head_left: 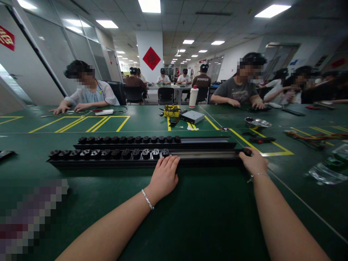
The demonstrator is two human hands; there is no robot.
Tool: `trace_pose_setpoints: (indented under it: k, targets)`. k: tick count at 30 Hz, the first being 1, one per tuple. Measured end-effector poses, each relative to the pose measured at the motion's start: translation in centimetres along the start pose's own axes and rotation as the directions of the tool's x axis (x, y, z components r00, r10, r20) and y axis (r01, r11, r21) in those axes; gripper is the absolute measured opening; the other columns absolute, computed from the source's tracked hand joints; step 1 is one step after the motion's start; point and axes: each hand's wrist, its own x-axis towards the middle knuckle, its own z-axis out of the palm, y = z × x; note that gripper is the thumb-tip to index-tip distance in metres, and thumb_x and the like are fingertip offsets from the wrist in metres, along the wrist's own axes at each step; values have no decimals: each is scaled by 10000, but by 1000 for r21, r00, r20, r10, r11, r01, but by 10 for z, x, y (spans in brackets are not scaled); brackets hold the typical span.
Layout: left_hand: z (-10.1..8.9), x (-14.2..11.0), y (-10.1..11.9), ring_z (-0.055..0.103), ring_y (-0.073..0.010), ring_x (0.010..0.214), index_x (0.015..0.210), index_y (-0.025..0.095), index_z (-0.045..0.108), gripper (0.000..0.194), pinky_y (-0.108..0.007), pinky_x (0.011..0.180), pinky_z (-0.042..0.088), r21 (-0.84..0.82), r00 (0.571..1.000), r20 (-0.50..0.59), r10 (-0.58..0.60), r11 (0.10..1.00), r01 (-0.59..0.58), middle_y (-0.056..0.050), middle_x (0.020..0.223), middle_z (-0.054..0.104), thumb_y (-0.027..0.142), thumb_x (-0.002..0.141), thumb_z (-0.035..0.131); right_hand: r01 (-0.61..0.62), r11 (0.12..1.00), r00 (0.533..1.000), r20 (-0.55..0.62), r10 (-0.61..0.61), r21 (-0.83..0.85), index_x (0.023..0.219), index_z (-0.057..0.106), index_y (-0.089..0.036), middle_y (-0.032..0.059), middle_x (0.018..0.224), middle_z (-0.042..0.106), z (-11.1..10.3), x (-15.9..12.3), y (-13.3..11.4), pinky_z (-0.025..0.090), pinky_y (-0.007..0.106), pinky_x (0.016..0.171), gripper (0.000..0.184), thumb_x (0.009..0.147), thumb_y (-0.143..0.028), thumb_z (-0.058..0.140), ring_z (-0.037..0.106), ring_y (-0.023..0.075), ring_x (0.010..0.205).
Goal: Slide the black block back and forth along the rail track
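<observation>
A long black power track rail [206,159] lies across the green table in front of me. A row of black socket modules [125,153] sits along its left part; the right part shows a bare metal channel. My left hand [165,175] grips the rail's front edge, fingers bent over the top beside the last module of the row. At the rail's right end, my right hand [255,161] is closed on a black socket module [247,152], partly hidden by the fingers. Behind lies a second rail [212,145] with a similar row of modules [130,139].
Farther back are a grey box [192,116], a yellow box with cables [172,110] and a white bottle [193,97]. To the right lie a metal bowl [257,123], coloured wires [307,137] and a clear plastic bottle [331,166]. Other people sit across the table.
</observation>
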Motion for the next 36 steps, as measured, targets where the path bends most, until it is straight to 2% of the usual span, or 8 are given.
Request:
trace_pose_setpoints:
  k: [9, 18, 29, 36]
  targets:
    - [-1, 0, -1, 393, -222, 1291, 1349, 191, 390, 562, -425, 1120, 249, -26, 1000, 6, -3, 1000, 3, -55, 1381, 488, 204, 797, 495, -31, 999, 1000, -1, 31, 33, 1021, 631, -227, 93, 1045, 623, -2, -1, -1, 343, 460, 967, 429, 651, -423, 536, 481, 307, 1077]
    - [-1, 0, 0, 400, -224, 1287, 1345, 192, 393, 554, -421, 1116, 253, -16, 1000, 3, -1, 1000, 1, -62, 1373, 495, 202, 799, 487, -39, 999, 999, 13, 39, 5, 1066, 620, -232, 86, 1089, 620, -4, -2, -4, 330, 421, 998, 451, 670, -423, 523, 494, 290, 1081]
    - [-1, 0, -1, 406, -220, 1277, 1343, 189, 394, 557, -419, 1110, 260, -20, 1000, -7, 6, 1000, -6, -54, 1372, 498, 201, 796, 494, -11, 998, 998, -62, 14, 60, 999, 638, -230, 67, 946, 641, 1, 1, 1, 371, 443, 960, 383, 649, -375, 579, 535, 264, 982]
    - [0, 0, 0, 404, -217, 1281, 1342, 191, 397, 550, -418, 1113, 258, -18, 1000, -8, 3, 1000, -3, -52, 1371, 499, 202, 801, 490, -10, 998, 999, -31, 12, 58, 1096, 624, -234, 76, 1078, 619, 1, -2, 2, 439, 398, 878, 446, 678, -382, 568, 572, 250, 945]
